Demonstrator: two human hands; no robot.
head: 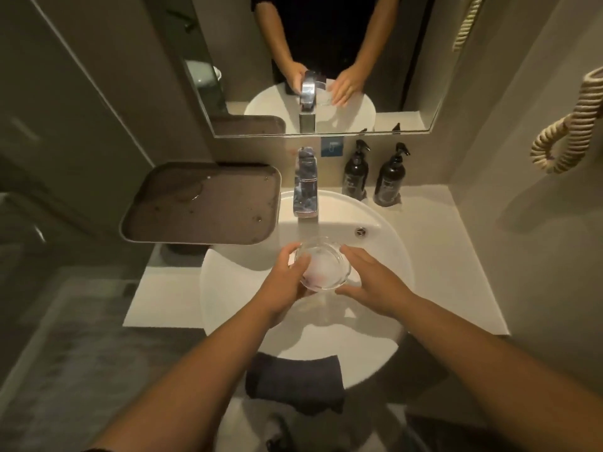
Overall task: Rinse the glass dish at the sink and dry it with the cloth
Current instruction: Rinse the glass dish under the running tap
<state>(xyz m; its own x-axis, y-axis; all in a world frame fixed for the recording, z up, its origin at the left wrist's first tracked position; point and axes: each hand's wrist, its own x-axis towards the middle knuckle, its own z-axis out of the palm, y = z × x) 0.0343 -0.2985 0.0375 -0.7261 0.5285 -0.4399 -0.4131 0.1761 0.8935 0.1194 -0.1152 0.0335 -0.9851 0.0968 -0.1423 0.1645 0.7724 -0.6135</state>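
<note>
Left hand (287, 282) grips the glass dish (323, 264) under the faucet (306, 190) over the sink (385, 243) for rinsing; right hand (365, 275) hovers released (cloth (293, 376) waits on the rim).

A bathroom — a round white basin (375, 288) set in a pale desk (456, 256), a chrome tap (306, 187), a wall mirror (228, 60) above, two dark pump bottles (373, 176) against the wall — and a toilet reflected in the glass

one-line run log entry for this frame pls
stage: rinse | left hand: holds glass dish over sink | right hand: open beside dish | cloth: on front rim, untouched
</note>
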